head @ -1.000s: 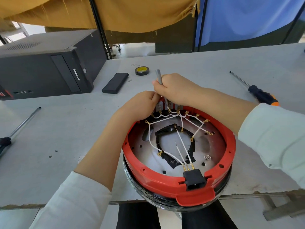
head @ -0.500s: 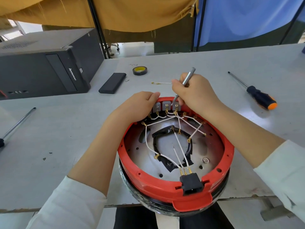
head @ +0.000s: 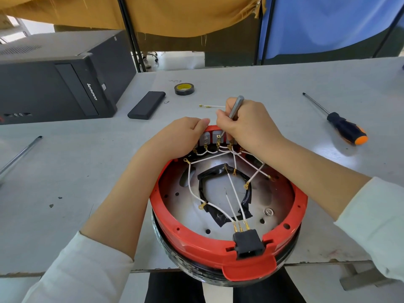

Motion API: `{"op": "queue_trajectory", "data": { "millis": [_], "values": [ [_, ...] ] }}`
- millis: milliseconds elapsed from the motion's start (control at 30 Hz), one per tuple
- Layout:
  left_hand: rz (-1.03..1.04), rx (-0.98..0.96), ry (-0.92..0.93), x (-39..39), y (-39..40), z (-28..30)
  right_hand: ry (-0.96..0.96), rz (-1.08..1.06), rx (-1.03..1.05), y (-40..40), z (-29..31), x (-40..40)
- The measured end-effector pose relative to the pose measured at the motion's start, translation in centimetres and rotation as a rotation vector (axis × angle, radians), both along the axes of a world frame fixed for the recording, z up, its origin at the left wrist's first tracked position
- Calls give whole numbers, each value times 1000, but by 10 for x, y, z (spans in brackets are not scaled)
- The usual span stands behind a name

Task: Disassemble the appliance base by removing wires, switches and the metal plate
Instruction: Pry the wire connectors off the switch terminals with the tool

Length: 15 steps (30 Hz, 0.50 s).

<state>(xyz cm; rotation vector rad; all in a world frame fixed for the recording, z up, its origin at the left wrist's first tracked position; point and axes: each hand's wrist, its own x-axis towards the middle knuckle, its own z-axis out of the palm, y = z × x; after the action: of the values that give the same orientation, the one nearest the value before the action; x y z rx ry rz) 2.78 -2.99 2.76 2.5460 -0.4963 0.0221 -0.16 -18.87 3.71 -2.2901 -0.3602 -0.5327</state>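
The round red appliance base [head: 172, 217] lies upside down at the table's front edge. Its metal plate [head: 273, 193] is crossed by white wires [head: 192, 189] with brass terminals. Grey switches [head: 207, 137] line the far rim, and a black socket [head: 248, 244] sits at the near rim. My left hand [head: 177, 136] grips the far rim beside the switches. A thin grey metal tool [head: 237, 106] is held in my right hand [head: 247, 125], its tip touching a switch terminal.
A loose white wire [head: 211, 106] lies beyond my hands, with a roll of tape [head: 184, 89] and a flat black case [head: 147, 104] further back. A black computer tower [head: 54, 84] stands left. An orange-black screwdriver [head: 341, 125] lies right; a metal rod [head: 19, 154] lies left.
My right hand has tilted the grey tool and shifted its tip along the switch row. A loose wire beyond my hands is now in view.
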Motion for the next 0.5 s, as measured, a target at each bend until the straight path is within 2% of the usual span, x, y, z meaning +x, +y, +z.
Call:
{"op": "queue_trajectory", "data": {
  "millis": [233,500],
  "values": [
    [13,26,10,-1,-1,2,152,-34,-11,4,9,11],
    [11,52,3,-2,-3,3,211,-36,22,5,11,15]
  ]
}}
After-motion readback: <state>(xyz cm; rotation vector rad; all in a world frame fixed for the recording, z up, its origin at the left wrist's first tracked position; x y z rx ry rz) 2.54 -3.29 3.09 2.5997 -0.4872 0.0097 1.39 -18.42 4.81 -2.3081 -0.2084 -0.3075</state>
